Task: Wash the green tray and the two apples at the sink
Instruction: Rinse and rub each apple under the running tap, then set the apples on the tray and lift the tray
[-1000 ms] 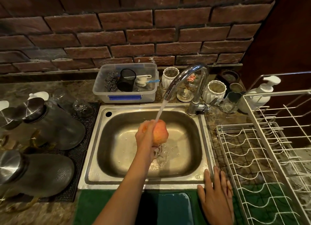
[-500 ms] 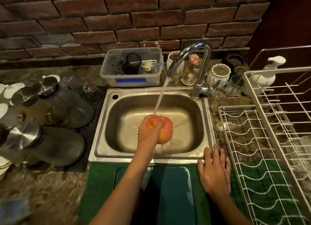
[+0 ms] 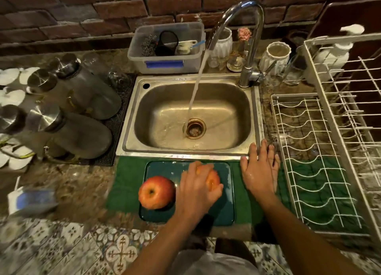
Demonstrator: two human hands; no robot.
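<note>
The green tray [image 3: 225,208] lies on a green cloth [image 3: 127,178] in front of the steel sink [image 3: 132,118]. One red apple [image 3: 155,192] sits stem-up on the tray's left side. My left hand [image 3: 196,189] grips a second, wet apple [image 3: 213,180] over the middle of the tray, and my fingers hide most of it. My right hand [image 3: 259,171] rests flat, fingers spread, on the cloth at the sink's front right corner, holding nothing. Water runs from the faucet [image 3: 249,48] into the empty sink's drain [image 3: 194,128].
A white wire dish rack [image 3: 321,151] fills the right counter. Glass jars with metal lids [image 3: 82,89] lie on a black mat at the left. A plastic tub of scrubbers [image 3: 167,48], white cups and a soap dispenser [image 3: 338,50] stand behind the sink.
My left hand carried the apple out of the water stream and back toward me, over the tray. The view tilted down, showing the tray and the other apple. The right hand stayed put.
</note>
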